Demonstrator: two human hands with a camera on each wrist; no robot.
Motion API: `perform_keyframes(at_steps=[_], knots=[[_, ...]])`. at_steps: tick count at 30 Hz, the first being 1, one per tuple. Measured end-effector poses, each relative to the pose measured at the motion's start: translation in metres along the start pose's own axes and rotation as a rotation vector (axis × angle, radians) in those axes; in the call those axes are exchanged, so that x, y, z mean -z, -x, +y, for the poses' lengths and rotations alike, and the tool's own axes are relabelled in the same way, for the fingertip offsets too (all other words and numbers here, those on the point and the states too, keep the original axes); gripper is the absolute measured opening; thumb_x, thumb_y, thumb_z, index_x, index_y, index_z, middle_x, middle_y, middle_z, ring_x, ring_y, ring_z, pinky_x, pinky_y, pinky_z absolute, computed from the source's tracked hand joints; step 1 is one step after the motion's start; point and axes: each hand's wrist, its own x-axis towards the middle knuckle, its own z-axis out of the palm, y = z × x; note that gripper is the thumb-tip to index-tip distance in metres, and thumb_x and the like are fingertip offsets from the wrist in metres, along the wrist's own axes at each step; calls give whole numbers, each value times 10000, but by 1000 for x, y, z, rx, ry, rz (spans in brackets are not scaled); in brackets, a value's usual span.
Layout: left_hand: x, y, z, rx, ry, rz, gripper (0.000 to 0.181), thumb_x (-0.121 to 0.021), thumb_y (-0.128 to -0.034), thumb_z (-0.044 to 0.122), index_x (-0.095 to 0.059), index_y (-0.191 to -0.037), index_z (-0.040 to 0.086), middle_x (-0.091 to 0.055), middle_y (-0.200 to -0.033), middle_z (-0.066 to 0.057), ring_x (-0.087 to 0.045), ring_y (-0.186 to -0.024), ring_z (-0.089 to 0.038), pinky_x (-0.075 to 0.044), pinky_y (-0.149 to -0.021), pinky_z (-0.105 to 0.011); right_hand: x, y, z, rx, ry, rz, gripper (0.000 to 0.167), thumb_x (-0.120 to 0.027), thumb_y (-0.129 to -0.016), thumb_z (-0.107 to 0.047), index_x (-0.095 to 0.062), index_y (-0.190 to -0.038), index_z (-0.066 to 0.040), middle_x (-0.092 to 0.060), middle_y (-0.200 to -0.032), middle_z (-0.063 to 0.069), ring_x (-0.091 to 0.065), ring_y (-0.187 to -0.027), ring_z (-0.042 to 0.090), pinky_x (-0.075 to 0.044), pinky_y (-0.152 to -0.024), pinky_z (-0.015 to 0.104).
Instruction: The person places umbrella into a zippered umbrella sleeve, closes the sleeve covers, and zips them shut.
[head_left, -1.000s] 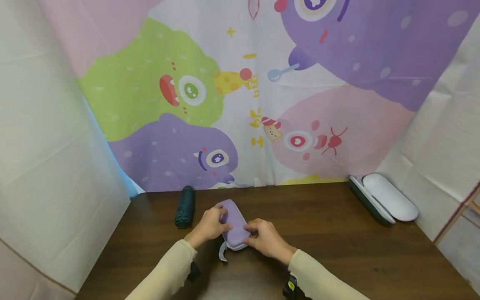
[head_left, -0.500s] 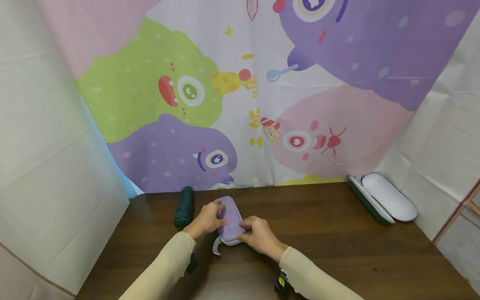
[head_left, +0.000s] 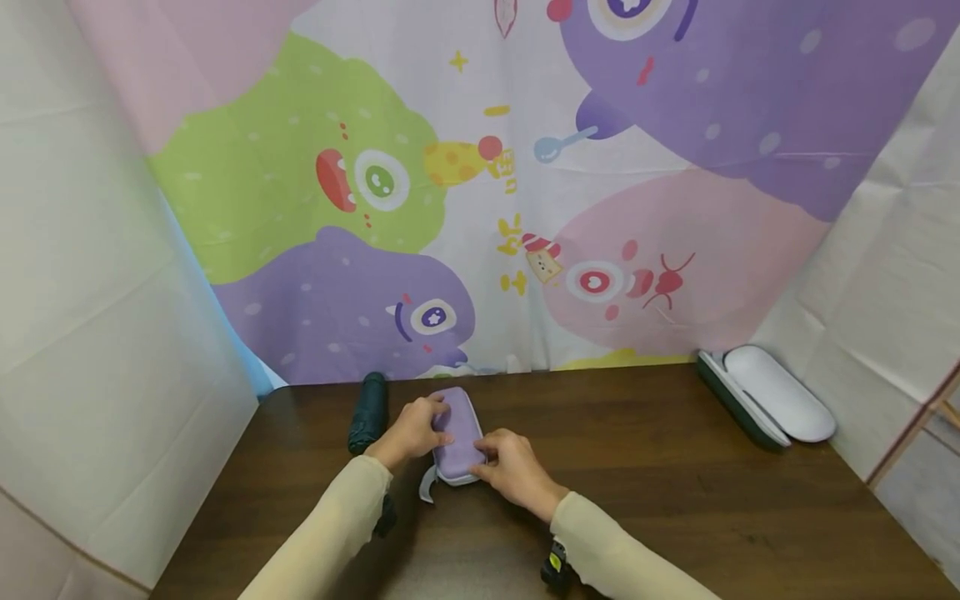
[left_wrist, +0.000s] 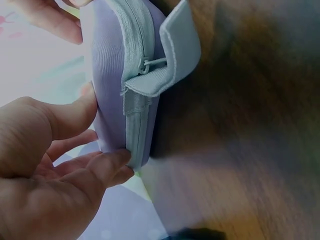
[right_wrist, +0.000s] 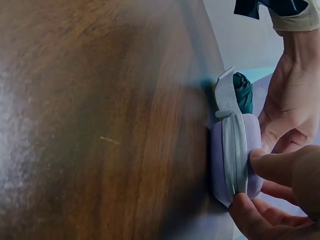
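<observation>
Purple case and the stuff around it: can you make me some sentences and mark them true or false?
1. The purple case has a zipper. True.
2. The left grip holds the green roll. False: the left grip holds the purple case.
3. A pale strap sticks out from the case. True.
4. In the head view, the green roll is right of the case. False: the green roll is left of it.
</observation>
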Motion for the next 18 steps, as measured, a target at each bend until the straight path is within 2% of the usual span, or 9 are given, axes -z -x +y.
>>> perform_keyframes(at_steps=[12, 18], knots=[[7, -16, 0, -14, -45, -7, 481, -858, -795, 16, -699, -1237, -85, -568, -1437, -293, -582, -1270, -507, -471, -1091, -528, -2, -11, -1, -3, 31, 46, 297, -862, -820, -80, -772, -1067, 60, -723, -990, 164, -693, -841, 248, -568, -711, 273], [5, -20, -2, -1, -48, -22, 492, -852, -805, 23, -694, -1261, -68, -575, -1439, -275, -564, -1285, -516, -462, -1100, -529, -5, -10, 1, -19, 37, 51, 294, -861, -823, -88, -777, -1071, 46, -719, -978, 149, -683, -829, 239, -552, -703, 259]])
